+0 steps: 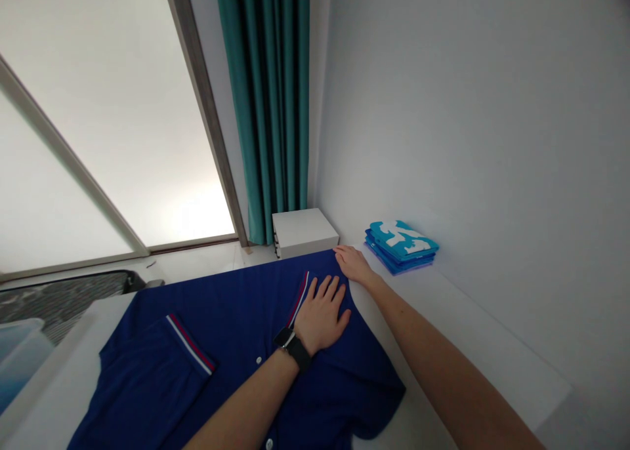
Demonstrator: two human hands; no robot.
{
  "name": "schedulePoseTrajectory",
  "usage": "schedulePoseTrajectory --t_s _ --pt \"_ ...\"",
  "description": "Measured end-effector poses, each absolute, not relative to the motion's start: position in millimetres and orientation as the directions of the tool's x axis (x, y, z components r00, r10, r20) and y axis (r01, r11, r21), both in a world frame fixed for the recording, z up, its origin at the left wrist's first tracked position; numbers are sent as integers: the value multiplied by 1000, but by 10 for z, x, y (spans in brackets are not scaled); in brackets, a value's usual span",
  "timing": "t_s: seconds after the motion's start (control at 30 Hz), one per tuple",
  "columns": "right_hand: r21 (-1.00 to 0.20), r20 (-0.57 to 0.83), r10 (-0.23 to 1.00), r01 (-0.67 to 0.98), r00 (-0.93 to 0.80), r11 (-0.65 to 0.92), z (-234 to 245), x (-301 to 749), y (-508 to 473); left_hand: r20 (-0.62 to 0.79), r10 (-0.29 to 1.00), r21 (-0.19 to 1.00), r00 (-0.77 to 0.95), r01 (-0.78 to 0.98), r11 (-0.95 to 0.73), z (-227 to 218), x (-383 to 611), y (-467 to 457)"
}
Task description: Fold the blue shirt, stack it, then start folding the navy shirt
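A navy blue polo shirt (pixel 236 306) lies spread on the white table, buttons showing, with red-and-white striped cuffs on its sleeves. My left hand (pixel 322 312), wearing a dark watch (pixel 293 346) on the wrist, rests flat on the shirt with its fingers spread, beside one striped cuff (pixel 299 298). At the shirt's far right corner lies my right hand (pixel 353 264), fingers extended across the fabric's edge. The undersides of both hands are hidden.
A stack of folded blue clothes (pixel 401 245) sits by the wall at the table's right side. Beyond the far edge stands a white cabinet (pixel 304 228) below a teal curtain (pixel 275 109). A translucent bin (pixel 22 351) is at the left.
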State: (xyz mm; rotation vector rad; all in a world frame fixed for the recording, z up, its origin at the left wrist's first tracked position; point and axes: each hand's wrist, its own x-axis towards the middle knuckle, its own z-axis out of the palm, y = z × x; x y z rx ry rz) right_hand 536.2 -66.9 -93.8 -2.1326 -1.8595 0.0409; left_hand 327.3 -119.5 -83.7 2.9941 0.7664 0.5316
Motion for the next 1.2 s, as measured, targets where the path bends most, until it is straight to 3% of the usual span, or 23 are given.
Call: schedulePoseTrajectory --t_s 0.4,0.8,1.2 --pt "-299 219 963 950 158 -88 -1062 5502 -563 317 475 104 821 467 -878 -821 3268 -1200" --pt "-446 392 908 894 148 47 -1070 5399 -824 315 478 80 820 479 -874 -846 3292 -1201" --pt "-446 401 911 890 99 100 -1103 5118 -1398 312 494 68 811 500 -863 -826 3286 -1221"
